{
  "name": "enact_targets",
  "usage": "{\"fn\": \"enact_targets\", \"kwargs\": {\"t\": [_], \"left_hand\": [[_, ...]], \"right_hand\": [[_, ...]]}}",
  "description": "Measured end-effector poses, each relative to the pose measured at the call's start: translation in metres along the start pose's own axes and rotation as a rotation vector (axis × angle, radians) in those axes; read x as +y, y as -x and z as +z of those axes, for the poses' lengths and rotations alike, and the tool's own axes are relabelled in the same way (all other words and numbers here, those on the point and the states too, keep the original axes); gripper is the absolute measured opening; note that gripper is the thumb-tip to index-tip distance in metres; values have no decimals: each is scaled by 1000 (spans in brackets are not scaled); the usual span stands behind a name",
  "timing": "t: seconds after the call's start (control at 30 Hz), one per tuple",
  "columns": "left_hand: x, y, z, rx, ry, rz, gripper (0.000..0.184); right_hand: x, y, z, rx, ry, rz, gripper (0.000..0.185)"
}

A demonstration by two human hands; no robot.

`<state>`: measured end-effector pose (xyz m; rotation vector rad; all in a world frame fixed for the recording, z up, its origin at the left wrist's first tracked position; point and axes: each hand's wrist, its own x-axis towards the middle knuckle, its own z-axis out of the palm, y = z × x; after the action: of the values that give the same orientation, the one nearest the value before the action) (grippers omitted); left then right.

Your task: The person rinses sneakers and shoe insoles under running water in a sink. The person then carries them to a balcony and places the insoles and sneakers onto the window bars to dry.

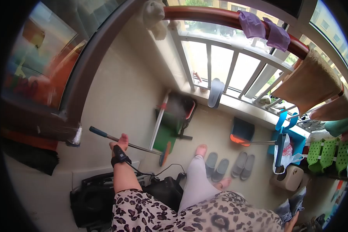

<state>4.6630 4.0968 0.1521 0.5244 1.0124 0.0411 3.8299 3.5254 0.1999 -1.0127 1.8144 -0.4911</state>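
My left hand [121,144], with a black strap on its wrist, is closed round the metal handle of a broom [145,149]. The broom has a dark teal grip at the left and an orange and grey head near the green panel [167,131]. At the lower right edge, my right hand [291,223] holds a pair of grey-blue shoes [294,205]; its fingers are partly hidden behind them.
Grey slippers [216,167] lie near my bare feet. A blue and orange dustpan [242,131] stands ahead, left of a blue bin [294,141] and beige stool [287,177]. Black bags [91,201] lie lower left. White railings [232,69] run behind.
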Motion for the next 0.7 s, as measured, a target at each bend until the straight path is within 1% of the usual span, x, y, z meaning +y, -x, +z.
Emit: {"fn": "enact_targets", "kwargs": {"t": [0.03,0.1,0.17,0.2,0.33,0.47,0.57,0.6,0.63,0.7], "left_hand": [[10,-7,-4,-4,-99,10,58],[23,-31,-7,-48,-366,133,63],[27,-35,-1,-96,-632,258,70],[26,-37,-1,-130,-642,259,77],[10,-29,23,-215,-710,254,79],[-18,-41,39,-195,-738,212,75],[-54,-48,42,-111,-860,211,62],[-66,-49,45,-122,-971,186,71],[-80,-61,44,-147,-1186,279,63],[-124,-58,53,-181,-1373,487,58]], "right_hand": [[-3,-1,2,9,6,1,55],[-7,0,6,16,18,4,55],[-8,-1,11,26,25,8,55],[-9,-1,12,24,32,13,55],[-13,-4,22,39,48,18,56],[-16,-4,25,46,53,20,56],[-14,-1,27,59,36,10,56],[-15,0,28,66,30,8,56],[-13,0,29,74,18,2,56],[-10,2,30,96,4,-16,56]]}}
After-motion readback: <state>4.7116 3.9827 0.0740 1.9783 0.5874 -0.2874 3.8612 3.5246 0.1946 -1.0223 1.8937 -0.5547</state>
